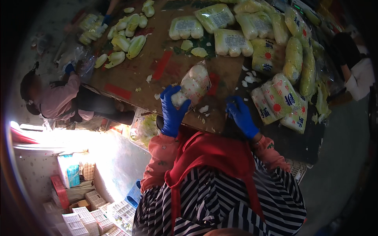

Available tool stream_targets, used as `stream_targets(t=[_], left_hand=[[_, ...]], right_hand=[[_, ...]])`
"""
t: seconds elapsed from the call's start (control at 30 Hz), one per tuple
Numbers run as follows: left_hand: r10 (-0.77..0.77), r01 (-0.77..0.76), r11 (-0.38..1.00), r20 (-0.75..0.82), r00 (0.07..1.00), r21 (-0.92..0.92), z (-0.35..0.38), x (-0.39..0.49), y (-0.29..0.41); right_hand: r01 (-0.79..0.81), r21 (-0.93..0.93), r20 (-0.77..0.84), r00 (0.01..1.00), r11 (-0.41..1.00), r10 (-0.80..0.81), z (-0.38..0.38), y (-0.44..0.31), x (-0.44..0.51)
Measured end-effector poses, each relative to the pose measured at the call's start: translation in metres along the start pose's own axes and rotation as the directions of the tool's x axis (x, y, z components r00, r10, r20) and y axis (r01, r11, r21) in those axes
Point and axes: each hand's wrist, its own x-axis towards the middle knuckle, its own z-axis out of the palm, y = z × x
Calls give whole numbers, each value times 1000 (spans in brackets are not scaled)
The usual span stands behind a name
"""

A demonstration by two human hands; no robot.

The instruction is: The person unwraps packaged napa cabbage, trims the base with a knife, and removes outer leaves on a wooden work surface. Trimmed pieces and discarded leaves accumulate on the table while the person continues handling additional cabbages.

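My left hand [172, 110], in a blue glove, has its thumb and fingers around the near end of a clear printed bag of small Chinese cabbages [197, 82]. White root ends show through the plastic, and the bag lies on the brown table [138, 79]. To the right, my right hand [241, 117], also gloved in blue, is over the dark part of the table, apart from that bag. Its fingers are bent; whether something small is between them is unclear. Beside it lie stacked printed cabbage packs [274, 100]. White leaf scraps [203, 109] lie between my hands.
Packed cabbages [233, 42] fill the far right; loose cabbages [124, 38] lie far left. A person [56, 91] works at the left side, and another person's sleeve [361, 78] shows at right. Below the table edge stands a crate with leaves [146, 126]. Stacked crates [88, 219] stand lower left.
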Motion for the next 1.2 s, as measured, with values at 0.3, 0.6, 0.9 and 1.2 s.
stream_targets(t=[0.3, 0.6, 0.9, 1.2], left_hand=[[-1, 1, 998, -1, 1000, -64, -3, 1, 1], [-68, 66, 995, -20, 997, -80, 0, -1, -2], [-106, 102, 987, -24, 994, -121, -1, 1, -10], [-103, 94, 977, -40, 994, -190, 0, 2, -16]], right_hand=[[164, -444, 84, 986, 881, -141, 23, -27, 5], [187, -569, 87, 982, 801, -167, 15, -25, 15], [55, -417, 95, 995, 907, -17, 22, -34, 21], [-144, -391, 36, 984, 909, 172, 4, 5, -4]])
